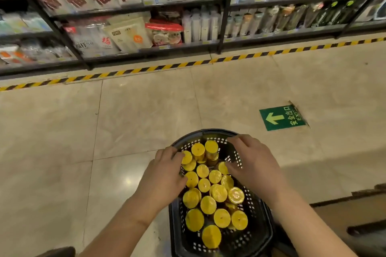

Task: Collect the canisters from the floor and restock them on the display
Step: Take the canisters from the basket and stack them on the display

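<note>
A black perforated shopping basket point(260, 233) stands on the tiled floor in front of me, holding several canisters point(215, 192) with yellow lids, most of them upright. My left hand point(165, 175) reaches into the basket's left side, its fingers curled against a canister point(186, 157) near the far-left rim. My right hand point(250, 162) hovers over the basket's far right side, fingers bent downward, the thumb touching a yellow lid point(222, 168). Whether either hand truly holds a canister is unclear.
Black store shelves point(146, 50) packed with goods run along the far side, edged by a yellow-black hazard stripe point(188, 64). A green exit-arrow sticker point(282, 118) lies on the beige floor tiles to the right. A dark low edge point(344, 200) sits at right.
</note>
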The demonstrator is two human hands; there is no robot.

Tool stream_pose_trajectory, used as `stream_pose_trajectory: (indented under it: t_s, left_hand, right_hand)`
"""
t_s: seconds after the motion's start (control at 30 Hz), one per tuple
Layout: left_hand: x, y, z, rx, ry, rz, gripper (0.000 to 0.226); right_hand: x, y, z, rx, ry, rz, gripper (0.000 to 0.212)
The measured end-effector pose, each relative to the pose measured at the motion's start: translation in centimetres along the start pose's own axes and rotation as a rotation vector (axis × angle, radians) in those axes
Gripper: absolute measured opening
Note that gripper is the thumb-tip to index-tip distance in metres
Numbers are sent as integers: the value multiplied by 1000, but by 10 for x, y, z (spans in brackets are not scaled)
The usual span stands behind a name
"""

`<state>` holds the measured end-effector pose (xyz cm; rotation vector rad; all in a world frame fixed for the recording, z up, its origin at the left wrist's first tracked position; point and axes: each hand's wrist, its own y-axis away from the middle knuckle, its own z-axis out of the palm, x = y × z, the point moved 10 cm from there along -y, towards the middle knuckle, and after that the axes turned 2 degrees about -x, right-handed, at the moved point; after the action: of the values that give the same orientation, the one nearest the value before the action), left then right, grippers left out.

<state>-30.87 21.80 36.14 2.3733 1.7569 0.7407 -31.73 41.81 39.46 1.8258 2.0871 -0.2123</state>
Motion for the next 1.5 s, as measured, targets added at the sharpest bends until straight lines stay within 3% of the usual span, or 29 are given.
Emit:
stream_pose_trajectory:
  t_s: [0.33,0.53,0.67,0.9,1.03,1.3,1.5]
  left_hand:
    - [-60,-110,153,-75,-73,40,59]
    - [-84,-153,220,-90,-161,20,54]
    - [-99,-181,249,-91,-278,-21,54]
    - [-113,-211,280,-87,-466,-93,81]
    - [-111,-216,282,-50,-532,-124,63]
    - [-109,-196,279,-91,-279,-156,62]
    - [-99,-151,232,80,28,-99,71]
  right_hand:
    - [56,-51,180,-95,50,-42,50]
    - [79,-65,256,-183,45,-52,59]
    - [91,-77,285,-218,62,-38,63]
    - [97,-81,306,-262,55,-41,61]
    - [102,-86,309,-286,68,-40,62]
    - [94,-124,319,-235,104,-60,68]
    - [83,-154,341,-248,198,-74,75]
